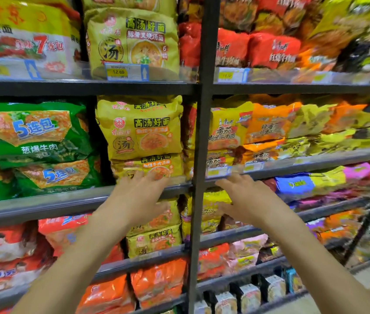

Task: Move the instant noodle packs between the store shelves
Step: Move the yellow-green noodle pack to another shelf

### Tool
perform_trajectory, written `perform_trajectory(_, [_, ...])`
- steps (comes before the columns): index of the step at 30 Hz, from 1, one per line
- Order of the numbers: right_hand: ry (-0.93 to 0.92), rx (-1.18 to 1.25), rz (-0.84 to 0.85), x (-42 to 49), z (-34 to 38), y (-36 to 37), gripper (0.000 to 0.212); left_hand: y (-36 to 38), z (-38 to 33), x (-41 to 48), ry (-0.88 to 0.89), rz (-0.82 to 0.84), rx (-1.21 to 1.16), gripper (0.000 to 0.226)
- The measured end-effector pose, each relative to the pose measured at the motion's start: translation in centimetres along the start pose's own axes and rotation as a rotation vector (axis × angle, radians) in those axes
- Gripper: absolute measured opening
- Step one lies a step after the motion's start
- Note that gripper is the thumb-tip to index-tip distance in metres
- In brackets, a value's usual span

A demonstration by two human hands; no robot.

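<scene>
A: hands?
B: both spread, holding nothing. left hand (137, 198) reaches lower yellow noodle pack (154, 165) at front edge of middle shelf (43, 205), right hand (249, 198) right of post (198, 155)
A: I'd grip both pack sides, top pack (141, 130) may slide

The air in front of the shelves is open; the left grip (138, 196) and right grip (247, 198) hang there with fingers spread, on either side of the dark upright post (202, 132) that divides the bays. On the middle shelf (43, 202), the stacked yellow packs (141, 132) reach nearly to the shelf above (89, 88), leaving little headroom. A narrow dark gap (94, 132) separates them from the green packs (32, 137). A clear lip (220, 171) with price tags edges the right bay, where orange packs (267, 123) sit tightly packed.
</scene>
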State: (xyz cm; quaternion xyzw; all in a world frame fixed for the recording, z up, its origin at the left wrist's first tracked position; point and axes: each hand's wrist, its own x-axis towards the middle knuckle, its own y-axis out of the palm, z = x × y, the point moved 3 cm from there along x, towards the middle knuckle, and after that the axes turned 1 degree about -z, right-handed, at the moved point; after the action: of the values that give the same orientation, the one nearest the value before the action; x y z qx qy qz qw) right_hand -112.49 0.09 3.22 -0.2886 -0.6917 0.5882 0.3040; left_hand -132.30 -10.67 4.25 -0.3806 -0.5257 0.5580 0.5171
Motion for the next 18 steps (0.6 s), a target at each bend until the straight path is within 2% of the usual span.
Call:
perform_trajectory(3, [0.02, -0.017, -0.045, -3.7, -2.9, -0.5, 0.057, -1.9, -4.8, -0.7, 0.026, -0.048, 0.007, 0.058])
perform_trajectory(9, [0.046, -0.042, -0.188, -11.0, -9.1, -1.2, 0.045, -5.0, -14.2, -2.0, 0.037, -0.248, -0.006, 0.055])
perform_trajectory(18, [0.093, -0.081, -0.233, -16.2, -18.0, -2.7, 0.047, -8.6, -24.2, -1.0, 0.076, -0.277, 0.003, 0.056])
